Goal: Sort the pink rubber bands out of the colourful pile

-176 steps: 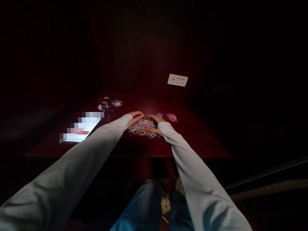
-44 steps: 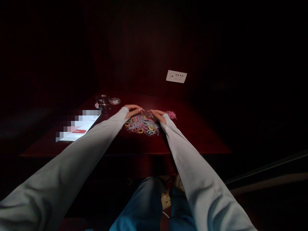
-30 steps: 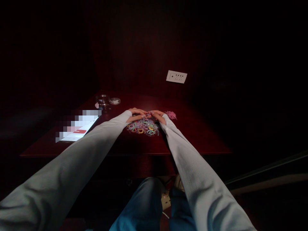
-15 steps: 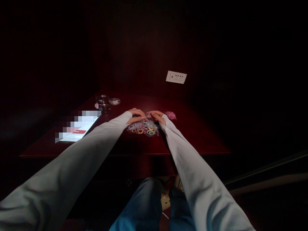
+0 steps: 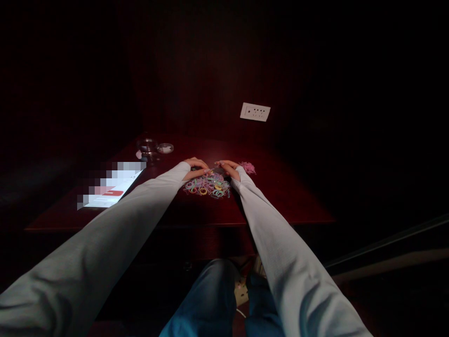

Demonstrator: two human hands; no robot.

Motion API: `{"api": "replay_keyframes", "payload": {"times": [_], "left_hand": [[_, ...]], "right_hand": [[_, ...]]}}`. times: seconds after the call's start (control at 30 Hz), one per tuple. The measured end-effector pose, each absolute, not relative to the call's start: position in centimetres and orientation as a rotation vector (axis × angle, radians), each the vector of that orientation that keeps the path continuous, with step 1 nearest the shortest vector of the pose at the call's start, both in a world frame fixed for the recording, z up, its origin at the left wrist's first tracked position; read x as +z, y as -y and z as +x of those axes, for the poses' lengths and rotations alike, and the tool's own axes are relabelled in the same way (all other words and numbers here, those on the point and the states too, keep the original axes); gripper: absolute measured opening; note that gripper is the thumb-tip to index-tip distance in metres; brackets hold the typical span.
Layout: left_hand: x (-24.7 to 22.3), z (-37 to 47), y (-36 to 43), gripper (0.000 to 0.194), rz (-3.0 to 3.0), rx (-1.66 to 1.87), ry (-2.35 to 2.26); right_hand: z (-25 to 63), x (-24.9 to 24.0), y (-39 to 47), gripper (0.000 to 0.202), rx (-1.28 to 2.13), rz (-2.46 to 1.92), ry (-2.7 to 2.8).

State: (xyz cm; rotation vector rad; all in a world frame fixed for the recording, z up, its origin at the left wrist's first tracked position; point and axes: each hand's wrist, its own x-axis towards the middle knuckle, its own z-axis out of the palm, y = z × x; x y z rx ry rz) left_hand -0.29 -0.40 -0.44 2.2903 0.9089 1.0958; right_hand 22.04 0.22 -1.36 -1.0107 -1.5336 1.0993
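Left hand point(image 5: 197, 166), fingers curled with thumb near fingertips, and right hand point(image 5: 229, 169), fingers bent inward, meet over the far side of a loose heap of small multicoloured elastic bands point(image 5: 207, 185); whether either grips a band, cannot tell. Heap lies on the dark red wooden table point(image 5: 287, 201), inward of its near edge; small pile of pink bands point(image 5: 248, 167) just beyond the right wrist. Toward the table's far left corner, clear round container point(image 5: 148, 146); lit phone-like screen point(image 5: 117, 185) nearer the left edge.

Person wears long, creased lt-grey slvs point(image 5: 286, 238), snug at cuffs, w/ blue trousers point(image 5: 206, 302).
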Motion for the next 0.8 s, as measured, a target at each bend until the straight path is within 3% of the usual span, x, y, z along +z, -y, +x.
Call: {"api": "replay_keyframes", "payload": {"times": [0.8], "left_hand": [[-2.1, -0.1, -1.9, 0.046, 2.31, 1.222, -0.741]], "right_hand": [[21.7, -1.3, 0.6, 0.046, 1.144, -1.034, 1.542]]}}
